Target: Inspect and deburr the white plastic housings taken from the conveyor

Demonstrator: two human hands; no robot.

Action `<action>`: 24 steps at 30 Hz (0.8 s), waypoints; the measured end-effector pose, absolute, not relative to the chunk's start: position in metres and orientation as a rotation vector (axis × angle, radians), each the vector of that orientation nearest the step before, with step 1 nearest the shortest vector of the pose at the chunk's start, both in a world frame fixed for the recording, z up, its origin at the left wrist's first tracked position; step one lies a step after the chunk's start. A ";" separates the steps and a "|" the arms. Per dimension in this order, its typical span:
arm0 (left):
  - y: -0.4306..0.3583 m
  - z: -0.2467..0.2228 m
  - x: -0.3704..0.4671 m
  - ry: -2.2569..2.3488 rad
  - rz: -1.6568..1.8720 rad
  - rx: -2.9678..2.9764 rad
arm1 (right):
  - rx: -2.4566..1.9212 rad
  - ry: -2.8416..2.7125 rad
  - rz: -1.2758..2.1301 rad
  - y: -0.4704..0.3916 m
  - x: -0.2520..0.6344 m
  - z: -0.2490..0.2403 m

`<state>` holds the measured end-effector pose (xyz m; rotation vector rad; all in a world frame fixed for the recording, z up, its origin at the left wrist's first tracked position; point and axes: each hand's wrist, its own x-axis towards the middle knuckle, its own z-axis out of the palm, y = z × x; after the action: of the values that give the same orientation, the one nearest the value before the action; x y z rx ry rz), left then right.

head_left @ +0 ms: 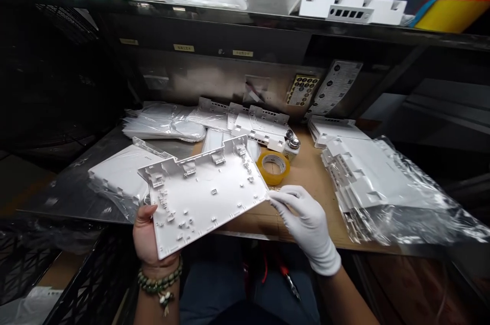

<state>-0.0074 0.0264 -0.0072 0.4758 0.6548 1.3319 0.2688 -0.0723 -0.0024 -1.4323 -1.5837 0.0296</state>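
Note:
A white plastic housing panel [206,202] is held up tilted over the front of the bench, its inner side with clips and small posts facing me. My left hand [147,241], bare and with a beaded bracelet at the wrist, grips its lower left corner, thumb on the inner face. In a white glove, my right hand [302,220] pinches the panel's right corner between thumb and fingers. Just behind that corner lies a roll of yellow tape [273,168]. Beside the tape stands a small container with a metal top [292,144].
Stacked white housings in clear plastic [367,177] lie at the right, and another bagged housing [118,172] at the left. Plastic bags [164,121] and more housings [260,123] fill the back. A shelf [268,14] crosses above. Red-handled pliers [283,269] are below the bench edge.

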 end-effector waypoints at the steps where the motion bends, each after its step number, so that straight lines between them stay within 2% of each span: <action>1: 0.027 -0.009 -0.008 0.603 1.314 0.491 | -1.420 -1.593 0.020 -0.073 0.269 -0.004; 8: 0.028 -0.020 -0.022 0.369 1.216 0.437 | -1.448 -1.611 0.026 -0.059 0.290 -0.024; 13: 0.020 -0.020 -0.033 0.132 1.054 0.294 | -1.389 -1.394 -0.022 -0.041 0.296 0.008; 18: 0.008 -0.013 -0.024 0.235 1.087 0.276 | -1.223 -1.382 -0.007 -0.020 0.270 0.034; 24: 0.004 -0.009 -0.015 0.234 1.030 0.331 | -1.299 -1.388 -0.030 -0.006 0.268 0.016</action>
<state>-0.0153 0.0043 -0.0094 0.3312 0.2344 1.0295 0.2682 -0.0056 0.0155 -1.2989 -1.3882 -0.0298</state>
